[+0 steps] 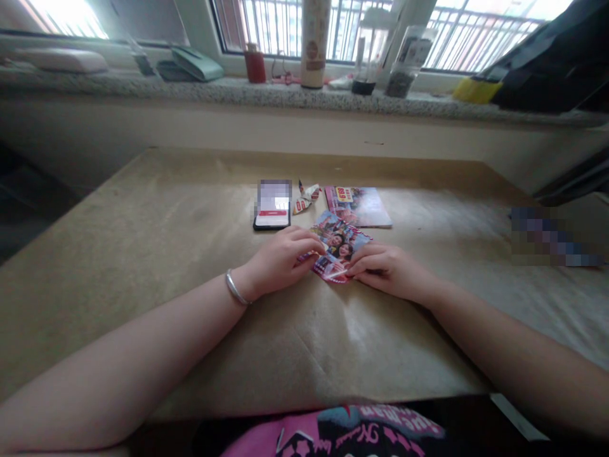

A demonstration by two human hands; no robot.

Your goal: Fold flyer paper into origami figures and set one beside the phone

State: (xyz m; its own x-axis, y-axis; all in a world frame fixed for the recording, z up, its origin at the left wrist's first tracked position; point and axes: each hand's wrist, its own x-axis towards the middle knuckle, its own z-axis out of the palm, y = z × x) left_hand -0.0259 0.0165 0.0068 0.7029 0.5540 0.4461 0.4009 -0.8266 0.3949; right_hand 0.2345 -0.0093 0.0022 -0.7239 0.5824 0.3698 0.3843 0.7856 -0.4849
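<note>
A colourful printed sheet of paper (340, 244) lies folded on the brown paper-covered table (166, 254), between my two hands. My left hand (280, 260), with a silver bangle on its wrist, rests on the sheet's left edge, fingers curled and pressing it down. From the right, my right hand (387, 270) pinches the sheet's lower corner, fingers closed on it. Just beyond lie a small folded paper figure (307, 197), a phone (273, 206) with a lit screen and a stack of printed flyers (359, 206).
A stone window sill (285, 95) runs along the back with a red cup (255, 65), a tall bottle (314, 41), jars, a teal case (197, 63) and a yellow object (476, 90). A blurred item (547, 244) lies at the table's right.
</note>
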